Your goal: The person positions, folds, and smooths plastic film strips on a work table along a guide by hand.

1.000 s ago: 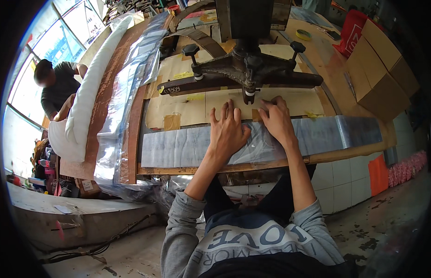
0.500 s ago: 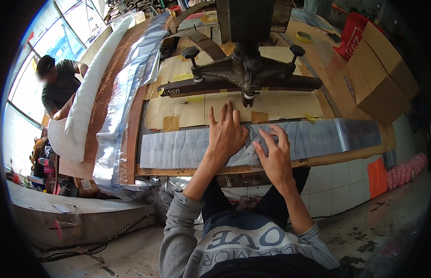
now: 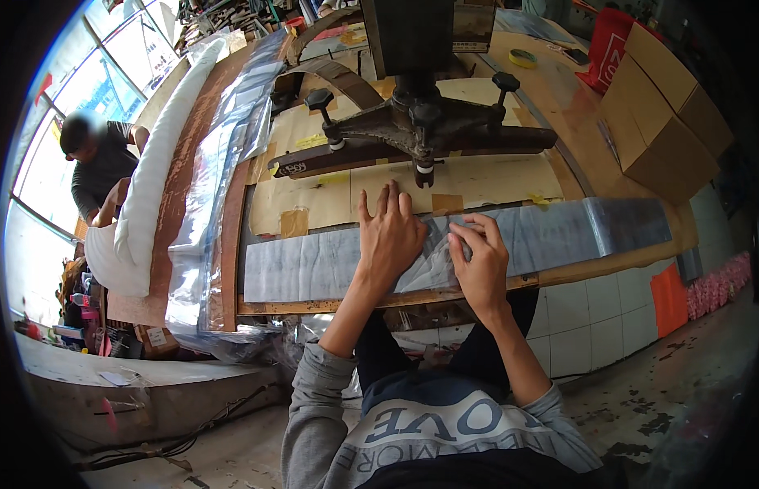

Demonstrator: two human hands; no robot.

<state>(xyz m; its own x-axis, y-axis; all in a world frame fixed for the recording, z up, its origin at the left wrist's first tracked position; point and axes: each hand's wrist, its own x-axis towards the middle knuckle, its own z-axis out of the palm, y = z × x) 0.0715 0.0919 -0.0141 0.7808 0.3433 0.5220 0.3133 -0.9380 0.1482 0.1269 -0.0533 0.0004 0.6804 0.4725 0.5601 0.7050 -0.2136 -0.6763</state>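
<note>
A long strip of clear, wrinkled plastic film (image 3: 306,265) lies along the near edge of the worktable. My left hand (image 3: 389,238) rests flat across it, with fingers extended onto the tan board (image 3: 314,196) behind. To its right, my right hand (image 3: 481,265) has its thumb and index finger together at a creased part of the film, pinching it. The film bunches into folds between the two hands. Beyond my fingers, the dark metal press head (image 3: 420,126) with its crossbar and knobs stands over the board.
A thick white roll (image 3: 135,204) lies at the left, where another person (image 3: 98,163) bends over it. Clear plastic sheets (image 3: 212,179) hang over the table's left side. At the right are a cardboard box (image 3: 661,114), a red bag (image 3: 612,49) and a yellow tape roll (image 3: 522,58).
My right thumb and index finger have come together on the film from a looser, spread pose. My left hand stays flat. The whole view has shifted slightly.
</note>
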